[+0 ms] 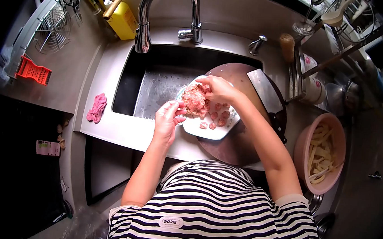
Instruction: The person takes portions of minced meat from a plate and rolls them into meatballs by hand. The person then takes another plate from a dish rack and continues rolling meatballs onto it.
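A mound of raw minced meat (195, 99) lies on the far left part of a white plate (193, 131) with a pale blue rim. Several small meatballs (214, 116) are spread over the plate to the right of the mound. My right hand (221, 89) reaches over the plate from the right, its fingertips closed into the mound's upper right side. On the left, my left hand (168, 117) is beside the mound at the plate's edge. Its fingers are slightly bent with gaps between them, and I see nothing held there.
Under the plate is a round cutting board (225, 147) overlapping the sink (158, 87); a cleaver (264, 90) lies on it. A faucet (144, 37) arches behind. A pink cloth (96, 108) lies left, a pink basin (303, 159) of pale strips right.
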`<state>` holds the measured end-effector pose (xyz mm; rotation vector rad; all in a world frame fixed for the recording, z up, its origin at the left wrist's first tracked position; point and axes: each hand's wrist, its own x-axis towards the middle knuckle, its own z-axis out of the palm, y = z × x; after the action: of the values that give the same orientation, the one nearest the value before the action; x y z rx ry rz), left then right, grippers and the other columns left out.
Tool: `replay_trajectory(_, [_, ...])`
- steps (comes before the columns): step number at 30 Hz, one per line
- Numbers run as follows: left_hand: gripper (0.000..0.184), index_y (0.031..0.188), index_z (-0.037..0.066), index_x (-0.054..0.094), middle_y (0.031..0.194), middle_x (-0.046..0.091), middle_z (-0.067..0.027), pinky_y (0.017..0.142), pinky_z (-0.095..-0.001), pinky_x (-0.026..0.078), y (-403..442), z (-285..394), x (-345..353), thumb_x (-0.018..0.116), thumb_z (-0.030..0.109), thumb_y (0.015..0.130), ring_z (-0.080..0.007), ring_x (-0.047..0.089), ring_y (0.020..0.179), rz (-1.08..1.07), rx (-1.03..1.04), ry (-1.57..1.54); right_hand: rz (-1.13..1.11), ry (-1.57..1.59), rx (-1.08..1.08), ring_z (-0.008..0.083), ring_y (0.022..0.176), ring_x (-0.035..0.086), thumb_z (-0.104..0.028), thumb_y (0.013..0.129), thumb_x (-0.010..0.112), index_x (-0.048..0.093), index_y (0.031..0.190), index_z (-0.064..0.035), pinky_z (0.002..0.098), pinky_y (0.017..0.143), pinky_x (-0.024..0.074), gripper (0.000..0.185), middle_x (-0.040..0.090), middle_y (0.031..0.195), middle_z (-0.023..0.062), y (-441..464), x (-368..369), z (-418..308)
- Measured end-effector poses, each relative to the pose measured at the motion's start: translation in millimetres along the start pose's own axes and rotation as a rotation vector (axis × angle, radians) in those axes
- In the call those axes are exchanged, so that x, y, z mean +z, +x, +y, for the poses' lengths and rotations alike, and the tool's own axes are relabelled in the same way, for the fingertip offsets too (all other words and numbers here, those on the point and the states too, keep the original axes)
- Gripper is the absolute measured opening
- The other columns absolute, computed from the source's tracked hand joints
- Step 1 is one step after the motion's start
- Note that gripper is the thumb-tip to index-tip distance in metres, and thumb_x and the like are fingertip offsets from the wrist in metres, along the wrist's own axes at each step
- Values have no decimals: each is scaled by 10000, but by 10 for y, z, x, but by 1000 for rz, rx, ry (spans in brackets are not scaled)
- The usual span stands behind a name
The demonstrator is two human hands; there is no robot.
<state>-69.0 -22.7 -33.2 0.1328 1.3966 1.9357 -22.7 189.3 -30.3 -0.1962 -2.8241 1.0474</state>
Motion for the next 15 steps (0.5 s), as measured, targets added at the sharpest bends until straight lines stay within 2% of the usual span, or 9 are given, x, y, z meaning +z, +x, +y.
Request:
replay_trajectory(3, [166, 951, 62, 587, 890, 619, -29, 649, -254, 486, -6, -21, 20, 509, 195, 888, -116, 589, 783, -1, -23, 2, -140, -126, -58, 331, 859, 598, -36, 649, 572, 641, 921, -30, 376, 758, 480, 280, 626, 852, 195, 99, 37, 73])
replay_trajectory(4, [167, 951, 62, 587, 892, 619, -30, 650, -254, 486, -9, -11, 27, 508, 196, 889, -116, 589, 782, -6, -22, 0, -167, -141, 12, 309, 888, 590, -76, 659, 606, 626, 952, -24, 372, 777, 472, 298, 608, 923, 175, 79, -48, -9])
replay_trajectory(7, [172, 951, 61, 588, 895, 621, -34, 651, -257, 486, 3, 26, 12, 505, 198, 890, -116, 588, 781, -9, -12, -1, -190, -23, 112, 301, 777, 615, -86, 651, 620, 639, 887, -16, 363, 703, 486, 246, 630, 817, 163, 103, -51, 72])
replay_trajectory(8, [173, 951, 60, 589, 895, 622, -36, 652, -259, 487, 2, 28, -2, 503, 198, 891, -117, 588, 781, -5, -9, -1, -136, 0, 99, 280, 705, 627, -95, 646, 631, 641, 832, -7, 349, 658, 491, 206, 633, 736, 152, 86, -52, 88])
replay_trajectory(11, [175, 952, 58, 589, 892, 623, -38, 654, -261, 487, 26, 15, -54, 499, 197, 893, -118, 589, 780, -26, 2, -15, -150, 81, 136, 266, 726, 632, -99, 661, 633, 644, 861, -16, 341, 676, 494, 217, 636, 744, 145, 63, -92, 85])
replay_trajectory(12, [174, 950, 57, 589, 890, 623, -40, 655, -263, 487, 27, 14, -55, 499, 195, 893, -120, 591, 780, -20, -2, -21, -133, 116, 133, 278, 777, 635, -97, 656, 647, 650, 842, -15, 350, 705, 496, 203, 640, 795, 173, 61, -81, 89])
replay_trajectory(15, [175, 950, 56, 589, 892, 623, -42, 656, -264, 486, 9, 10, -38, 500, 195, 893, -123, 592, 779, -18, -15, -27, -54, 144, -8, 282, 781, 637, -94, 654, 644, 650, 857, -16, 351, 712, 498, 218, 640, 796, 176, 32, -13, 61])
